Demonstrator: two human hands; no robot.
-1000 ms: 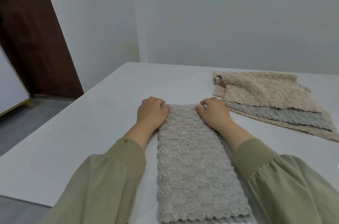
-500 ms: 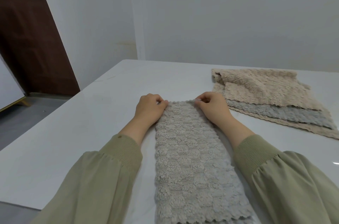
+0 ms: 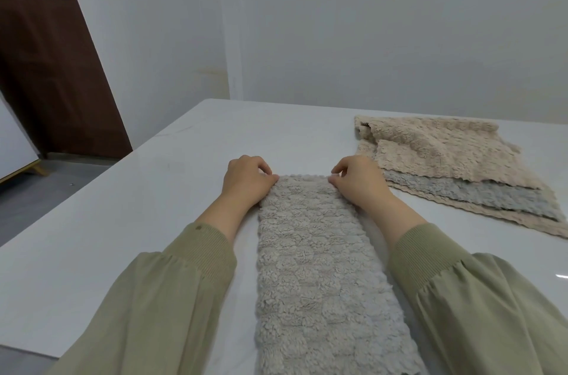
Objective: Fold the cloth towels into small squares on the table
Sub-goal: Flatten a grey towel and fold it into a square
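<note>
A grey fluffy towel [image 3: 316,276], folded into a long narrow strip, lies on the white table [image 3: 129,221] and runs from the near edge away from me. My left hand [image 3: 246,182] pinches its far left corner between thumb and fingers. My right hand [image 3: 358,182] pinches the far right corner the same way. Both corners sit at table level or barely above it. The strip's near end runs out of the bottom of the view.
At the right of the table lies a loose pile of towels [image 3: 445,159]: beige ones with a grey one [image 3: 479,194] between them. A white wall stands behind the table. A dark brown door [image 3: 46,67] and floor are at the left.
My fingers have gone from resting flat on the far end of the strip to pinching its two far corners. The view has tilted slightly.
</note>
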